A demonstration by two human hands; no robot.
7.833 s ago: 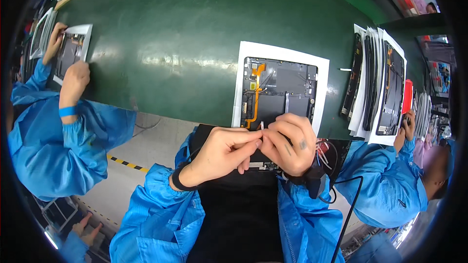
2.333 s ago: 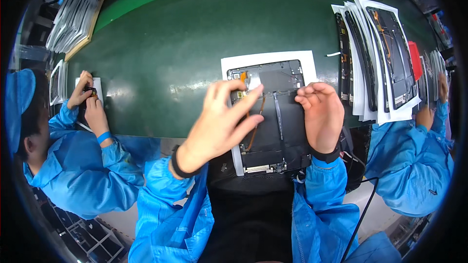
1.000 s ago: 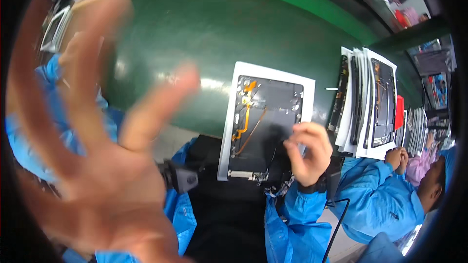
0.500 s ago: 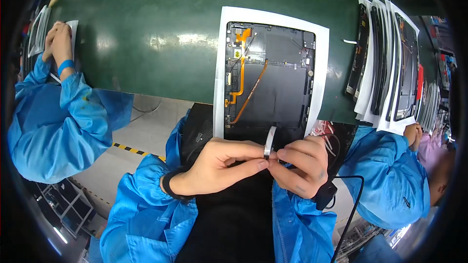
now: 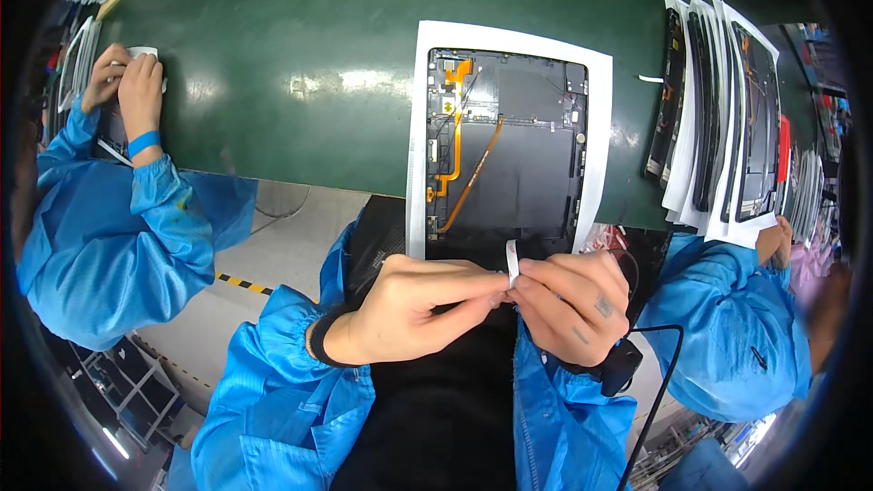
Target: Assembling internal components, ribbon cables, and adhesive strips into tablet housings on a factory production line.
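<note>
A narrow white strip (image 5: 512,259), curved at its upper end, stands up between my fingertips. My left hand (image 5: 414,305) pinches at its lower end with thumb and forefinger. Bent fingers of my right hand (image 5: 577,305) close on the strip from the other side, meeting the left fingertips. Just beyond both hands lies an opened black tablet housing (image 5: 527,164). Orange flex cables (image 5: 455,150) run along its left part and slant across its middle. Under the housing is a white sheet (image 5: 597,118) at the edge of the green table. The strip's lowest part is hidden by my fingers.
Several tablet housings (image 5: 755,127) with white sheets between them stand stacked at the right. A co-worker in blue (image 5: 118,236) works at the left with both hands on a piece; another co-worker in blue (image 5: 727,327) sits at the right. A black cable (image 5: 677,364) hangs beside my right arm.
My hands have shifted slightly right and the strip now leans less. My right fingers sit higher along it. The left co-worker's hands have moved right.
</note>
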